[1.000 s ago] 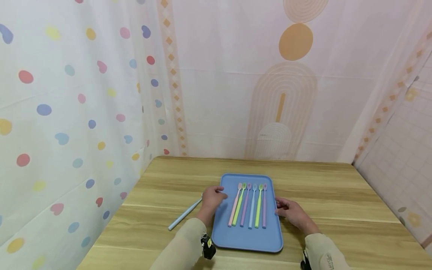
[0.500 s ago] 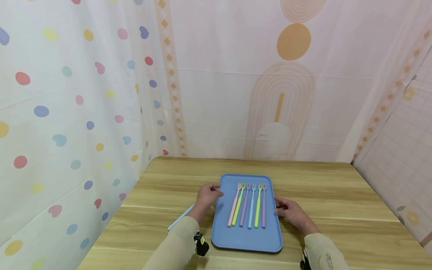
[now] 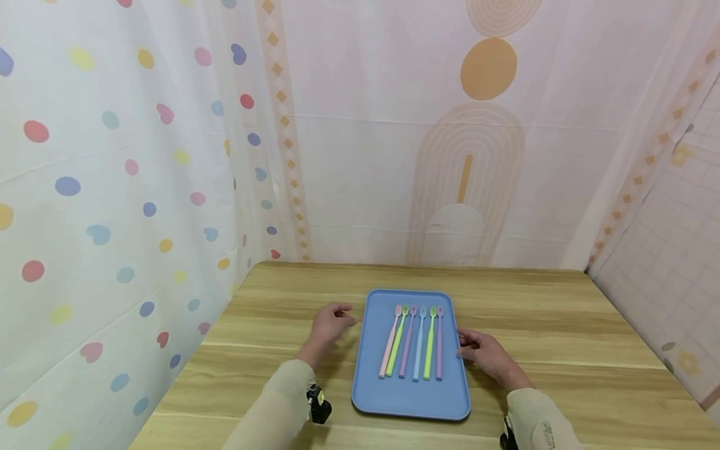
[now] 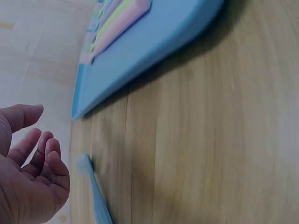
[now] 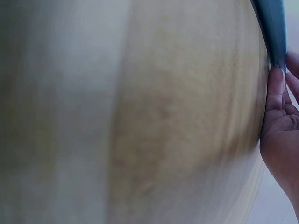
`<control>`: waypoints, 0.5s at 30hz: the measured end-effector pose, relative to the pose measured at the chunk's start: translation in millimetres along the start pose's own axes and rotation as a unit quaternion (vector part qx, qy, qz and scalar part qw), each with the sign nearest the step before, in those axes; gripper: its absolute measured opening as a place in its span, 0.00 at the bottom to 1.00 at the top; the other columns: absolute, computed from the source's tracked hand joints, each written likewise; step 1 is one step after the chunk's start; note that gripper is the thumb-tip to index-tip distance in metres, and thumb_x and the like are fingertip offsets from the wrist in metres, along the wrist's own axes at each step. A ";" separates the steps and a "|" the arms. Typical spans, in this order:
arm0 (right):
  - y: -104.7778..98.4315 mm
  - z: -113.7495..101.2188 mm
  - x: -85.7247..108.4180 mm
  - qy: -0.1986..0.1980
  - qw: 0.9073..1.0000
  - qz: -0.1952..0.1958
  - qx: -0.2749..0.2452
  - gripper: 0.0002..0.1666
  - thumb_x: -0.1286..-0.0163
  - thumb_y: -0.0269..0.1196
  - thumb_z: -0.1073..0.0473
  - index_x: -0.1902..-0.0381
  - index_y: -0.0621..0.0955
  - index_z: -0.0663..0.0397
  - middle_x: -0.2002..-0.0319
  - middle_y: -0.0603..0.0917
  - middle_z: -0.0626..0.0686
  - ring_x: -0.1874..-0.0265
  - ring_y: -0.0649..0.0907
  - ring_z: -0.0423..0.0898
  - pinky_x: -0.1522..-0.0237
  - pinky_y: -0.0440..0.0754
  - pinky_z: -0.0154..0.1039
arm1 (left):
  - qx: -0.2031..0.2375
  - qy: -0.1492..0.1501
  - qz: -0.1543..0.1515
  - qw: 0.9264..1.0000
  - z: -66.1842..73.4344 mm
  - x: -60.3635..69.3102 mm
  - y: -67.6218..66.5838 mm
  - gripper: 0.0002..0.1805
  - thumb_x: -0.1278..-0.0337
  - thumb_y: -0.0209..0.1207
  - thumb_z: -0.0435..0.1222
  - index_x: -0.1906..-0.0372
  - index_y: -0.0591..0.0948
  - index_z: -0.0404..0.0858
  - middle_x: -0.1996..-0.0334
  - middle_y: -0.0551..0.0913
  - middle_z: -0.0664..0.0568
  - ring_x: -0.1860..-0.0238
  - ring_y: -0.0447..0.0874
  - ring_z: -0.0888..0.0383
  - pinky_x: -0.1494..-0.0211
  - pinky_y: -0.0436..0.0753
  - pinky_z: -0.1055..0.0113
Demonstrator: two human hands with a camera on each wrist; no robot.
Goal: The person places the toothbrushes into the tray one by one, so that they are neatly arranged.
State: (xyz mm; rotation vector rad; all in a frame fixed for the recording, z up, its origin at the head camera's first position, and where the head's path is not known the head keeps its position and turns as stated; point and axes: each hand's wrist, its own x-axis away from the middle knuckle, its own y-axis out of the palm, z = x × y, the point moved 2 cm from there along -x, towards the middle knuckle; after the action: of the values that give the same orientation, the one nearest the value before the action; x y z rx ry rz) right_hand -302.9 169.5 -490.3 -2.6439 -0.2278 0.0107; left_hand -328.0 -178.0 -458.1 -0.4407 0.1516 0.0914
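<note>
On the blue tray [image 3: 413,401], several toothbrushes [image 3: 419,344] in pink, green, purple and light blue lie side by side, heads toward the far end. My left hand [image 3: 330,326] hovers left of the tray, fingers loosely bent and holding nothing. Below it, a light blue toothbrush [image 4: 99,198] lies on the table in the left wrist view; the hand and sleeve hide it in the head view. At the tray's right rim, my right hand [image 3: 485,355] holds the edge between thumb [image 5: 275,81] and fingers, which are partly cut off in the right wrist view.
The wooden table [image 3: 562,350] extends around the tray on all sides. A dotted curtain [image 3: 135,206] hangs at the left and a patterned curtain [image 3: 365,175] behind the table. A black camera strap [image 3: 319,405] circles the left wrist.
My left hand has moved left, from over the tray's left rim to beside it, covering the loose toothbrush in the head view. The right hand and the tray stay put.
</note>
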 end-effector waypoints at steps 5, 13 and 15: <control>-0.2 0.6 0.0 0.001 1.000 0.001 0.002 0.30 0.32 0.62 0.70 0.33 0.71 0.70 0.53 0.81 0.58 0.55 0.77 0.51 0.56 0.78 0.44 | -0.021 -0.030 -0.004 0.999 -5.4 -2.3 -8.9 0.21 0.48 0.66 0.28 0.48 0.81 0.26 0.64 0.81 0.45 0.63 0.77 0.52 0.62 0.77 0.64; -0.9 3.3 -1.3 0.000 1.000 0.001 0.008 0.30 0.32 0.62 0.69 0.33 0.71 0.70 0.52 0.81 0.58 0.55 0.77 0.51 0.57 0.78 0.43 | -0.068 -0.032 -0.009 0.997 -14.0 -2.3 -27.7 0.18 0.45 0.66 0.29 0.48 0.83 0.28 0.63 0.84 0.47 0.59 0.80 0.52 0.53 0.79 0.59; -1.1 3.7 -1.4 0.000 1.000 0.001 0.007 0.30 0.32 0.62 0.69 0.33 0.71 0.70 0.52 0.81 0.58 0.55 0.77 0.51 0.57 0.78 0.43 | -0.071 -0.034 -0.012 0.997 -17.1 -1.5 -32.4 0.18 0.44 0.65 0.30 0.48 0.83 0.28 0.61 0.83 0.46 0.58 0.80 0.52 0.53 0.79 0.59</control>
State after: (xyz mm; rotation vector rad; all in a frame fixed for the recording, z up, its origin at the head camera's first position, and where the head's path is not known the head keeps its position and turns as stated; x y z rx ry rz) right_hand -304.6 171.9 -493.1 -2.6297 -0.2246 0.0120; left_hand -327.7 -214.6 -459.6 -0.5795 0.0722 0.0933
